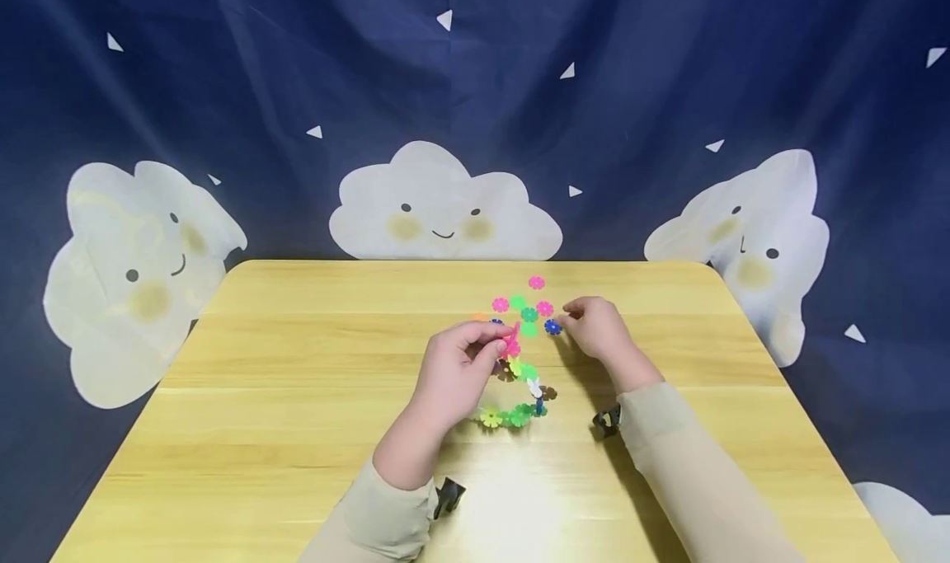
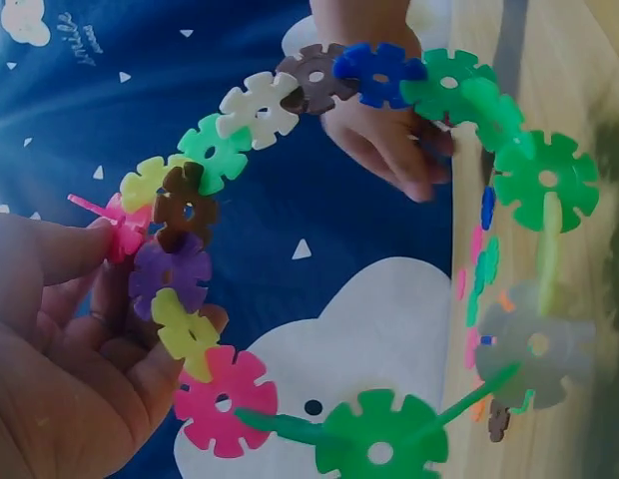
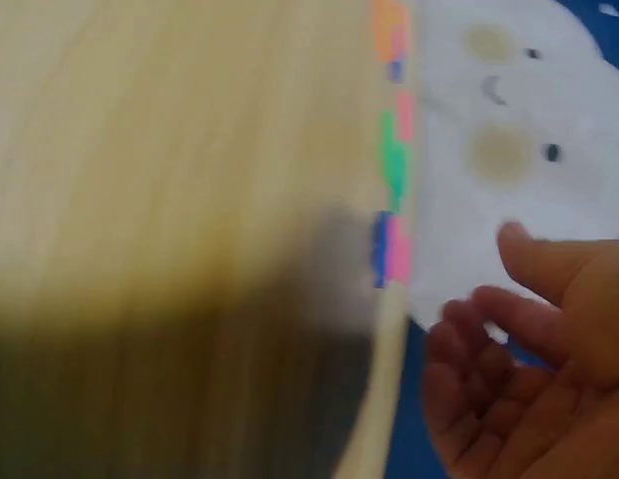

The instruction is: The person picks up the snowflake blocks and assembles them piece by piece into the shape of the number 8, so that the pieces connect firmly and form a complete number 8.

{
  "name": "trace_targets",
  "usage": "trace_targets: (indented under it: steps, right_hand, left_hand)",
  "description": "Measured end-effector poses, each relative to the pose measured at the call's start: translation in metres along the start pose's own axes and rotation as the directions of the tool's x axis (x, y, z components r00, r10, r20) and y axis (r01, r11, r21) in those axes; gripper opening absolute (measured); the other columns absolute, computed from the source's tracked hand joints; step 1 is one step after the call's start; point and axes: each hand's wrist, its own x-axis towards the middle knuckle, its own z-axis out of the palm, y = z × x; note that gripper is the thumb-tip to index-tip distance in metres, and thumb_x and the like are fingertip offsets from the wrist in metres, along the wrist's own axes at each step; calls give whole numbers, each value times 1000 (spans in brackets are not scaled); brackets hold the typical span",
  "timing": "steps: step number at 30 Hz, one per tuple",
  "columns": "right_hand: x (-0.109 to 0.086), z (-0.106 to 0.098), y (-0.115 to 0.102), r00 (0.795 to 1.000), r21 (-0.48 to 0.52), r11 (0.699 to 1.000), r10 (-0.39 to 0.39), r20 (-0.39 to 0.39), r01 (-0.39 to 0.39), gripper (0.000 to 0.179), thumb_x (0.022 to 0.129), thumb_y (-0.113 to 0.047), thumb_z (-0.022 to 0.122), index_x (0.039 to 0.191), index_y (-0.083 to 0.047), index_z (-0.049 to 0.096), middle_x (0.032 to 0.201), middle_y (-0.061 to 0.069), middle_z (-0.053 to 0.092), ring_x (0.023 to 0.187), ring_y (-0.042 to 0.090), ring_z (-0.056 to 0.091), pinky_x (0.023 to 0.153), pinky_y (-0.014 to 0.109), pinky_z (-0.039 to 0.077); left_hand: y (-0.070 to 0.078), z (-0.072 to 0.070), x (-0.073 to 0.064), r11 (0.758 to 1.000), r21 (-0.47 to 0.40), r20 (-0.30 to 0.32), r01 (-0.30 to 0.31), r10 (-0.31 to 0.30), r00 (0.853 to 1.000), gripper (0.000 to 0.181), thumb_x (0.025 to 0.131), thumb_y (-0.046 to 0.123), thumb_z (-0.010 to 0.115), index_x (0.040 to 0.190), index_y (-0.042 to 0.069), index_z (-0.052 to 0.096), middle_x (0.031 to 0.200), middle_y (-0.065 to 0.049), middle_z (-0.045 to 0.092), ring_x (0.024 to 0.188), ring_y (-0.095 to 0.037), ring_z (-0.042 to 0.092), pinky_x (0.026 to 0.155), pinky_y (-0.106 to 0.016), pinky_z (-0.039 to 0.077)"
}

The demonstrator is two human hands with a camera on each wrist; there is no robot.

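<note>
My left hand (image 1: 456, 373) pinches a pink flower-shaped disc (image 2: 128, 228) between thumb and fingers. That disc belongs to a curved chain of slotted plastic flower discs (image 1: 519, 415) in pink, yellow, brown, purple, green, white, blue and clear. In the left wrist view the chain nearly forms a ring, with a purple disc (image 2: 170, 279) close to my fingers. My right hand (image 1: 595, 329) hovers just right of a loose blue flower disc (image 1: 552, 327). Its fingers (image 3: 464, 344) are loosely bent, with nothing between them in the right wrist view.
Loose flower discs lie beyond the left hand: pink (image 1: 537, 283), green (image 1: 529, 314) and a partly hidden orange one (image 1: 481, 317). They rest on a wooden table (image 1: 297, 398). A dark blue curtain (image 1: 475, 68) with cloud faces hangs behind the table's far edge.
</note>
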Motion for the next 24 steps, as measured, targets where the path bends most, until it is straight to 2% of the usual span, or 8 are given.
trace_targets:
  steps: [3, 8, 12, 15, 18, 20, 22, 24]
  right_hand:
    - [9, 9, 5, 993, -100, 994, 46, 109, -35, 39, 101, -26, 73, 123, 6, 73, 119, 22, 74, 112, 40, 68, 100, 54, 53]
    - [14, 20, 2, 987, -203, 979, 64, 147, -34, 27, 97, -25, 78, 107, 0, 79, 109, 15, 76, 100, 34, 69, 93, 50, 56]
    - [13, 20, 3, 986, -176, 983, 85, 146, -58, 17, 93, -17, 81, 97, -2, 74, 98, 11, 72, 88, 28, 64, 85, 45, 55]
    - [7, 15, 2, 989, -122, 992, 47, 140, -30, 12, 91, -8, 80, 91, -3, 69, 90, 9, 68, 83, 26, 60, 79, 43, 52]
    - [-3, 6, -5, 995, -60, 997, -39, 90, 45, 9, 92, -2, 77, 89, -4, 68, 86, 7, 68, 80, 24, 60, 74, 39, 51]
    - [-13, -2, -12, 994, 0, 994, -109, 26, 109, 7, 94, -1, 76, 90, -3, 71, 85, 6, 70, 78, 23, 61, 71, 36, 52]
    - [-24, -10, -23, 979, 73, 978, -194, -62, 198, 4, 94, 0, 77, 92, -1, 73, 85, 7, 72, 75, 20, 61, 67, 32, 51]
    - [-35, -17, -35, 950, 155, 943, -272, -152, 295, 3, 93, 2, 78, 94, 1, 75, 85, 8, 75, 72, 17, 62, 65, 26, 52]
  left_hand:
    - [-3, 0, 0, 1000, -20, -8, 4, -5, 1000, 17, 98, -5, 71, 111, 1, 80, 95, -9, 76, 73, -21, 70, 68, -30, 62]
    - [-3, 1, 0, 1000, -7, -44, -21, 21, 999, 16, 98, -3, 72, 110, 3, 81, 95, -8, 76, 77, -20, 69, 70, -27, 61]
    - [-3, 1, 1, 998, 26, -59, -53, 55, 997, 16, 98, -3, 72, 109, 3, 81, 97, -8, 76, 83, -19, 70, 73, -27, 61]
    - [-4, 1, 0, 996, 67, -64, -66, 71, 995, 16, 98, -4, 72, 109, 4, 82, 96, -7, 75, 80, -16, 68, 70, -26, 60]
    - [-4, 0, 0, 985, 146, -70, -95, 106, 992, 17, 98, -2, 72, 108, 5, 82, 94, -4, 74, 73, -11, 62, 62, -24, 56]
    - [-4, 1, 0, 969, 211, -70, -126, 144, 987, 17, 98, -2, 72, 108, 7, 83, 94, -2, 74, 67, -9, 57, 57, -23, 52]
    - [-4, 1, -1, 950, 268, -72, -159, 185, 980, 17, 98, -1, 72, 107, 7, 83, 93, -1, 74, 64, -8, 54, 54, -23, 49]
    - [-3, 2, -1, 935, 307, -74, -178, 210, 975, 17, 98, -1, 72, 107, 8, 83, 92, 0, 74, 63, -7, 52, 53, -23, 48]
